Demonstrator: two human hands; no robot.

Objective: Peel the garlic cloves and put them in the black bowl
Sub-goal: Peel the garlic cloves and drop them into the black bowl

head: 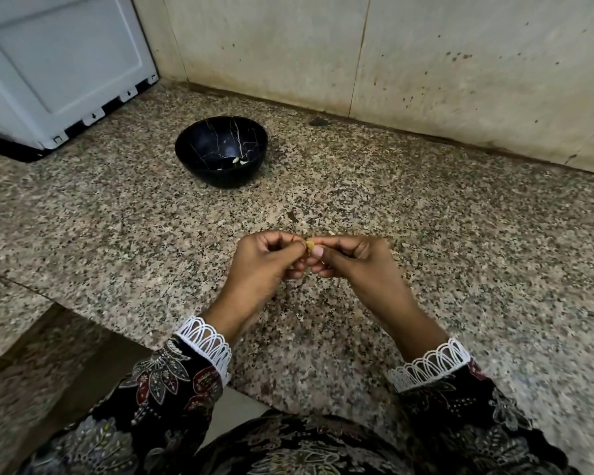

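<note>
Two hands pinch small yellowish garlic clove (310,244); round glossy black bowl (221,150) beyond.

1. A home kitchen: a speckled granite counter (426,207) fills the middle of the frame.
2. Stained wall tiles (426,56) run along the top.
3. A white appliance (59,63) stands upper left.

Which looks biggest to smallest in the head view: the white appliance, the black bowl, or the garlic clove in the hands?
1. white appliance, cut off by the frame
2. black bowl
3. garlic clove, pinched between the left hand and right hand
</note>
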